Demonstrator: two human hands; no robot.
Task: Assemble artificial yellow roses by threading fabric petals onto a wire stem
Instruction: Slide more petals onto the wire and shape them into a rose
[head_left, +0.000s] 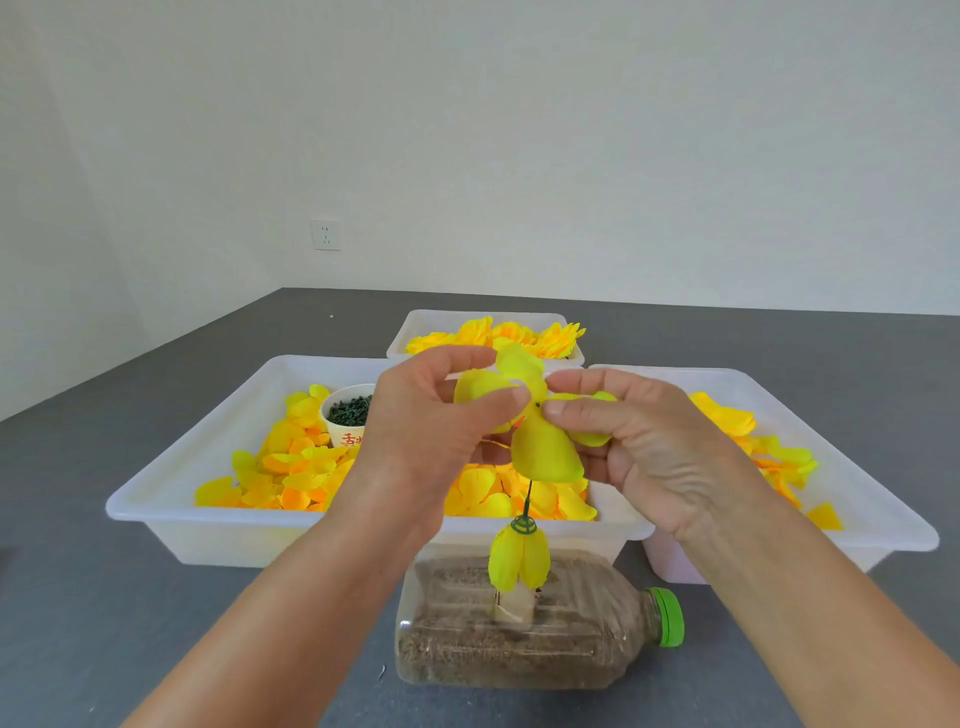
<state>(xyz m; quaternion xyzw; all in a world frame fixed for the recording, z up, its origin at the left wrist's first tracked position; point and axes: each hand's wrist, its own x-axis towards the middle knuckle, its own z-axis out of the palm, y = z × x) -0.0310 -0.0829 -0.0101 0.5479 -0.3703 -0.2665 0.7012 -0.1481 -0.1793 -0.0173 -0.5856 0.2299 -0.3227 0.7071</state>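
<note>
Item, nearest me: a plastic bottle (535, 631) on its side on the grey table (104, 597), filled with brownish grit, green cap to my right. It serves as the stand; a thin green wire stem (529, 499) rises from it, with a closed yellow bud (519, 558) low down under a green collar.

Item, above that: one petal piece (543, 447) with several lobes, at the top of the stem, its centre hole about at the wire tip. I judge the rose early: bud on, this layer only going on, more layers left.

Item, my left hand (431, 426): fingers curled, thumb and forefinger pinching a lobe of the petal piece.

Item, my right hand (644, 441): likewise pinching it from the other side (fingertips nearly meeting at the centre).

Item, beyond: a white tray (171, 499) of loose petals holding a paper cup (345, 415) of dark green bits; a second tray (893, 519) to the right; farthest, a small tub (415, 327) of what look like finished flower heads
</note>
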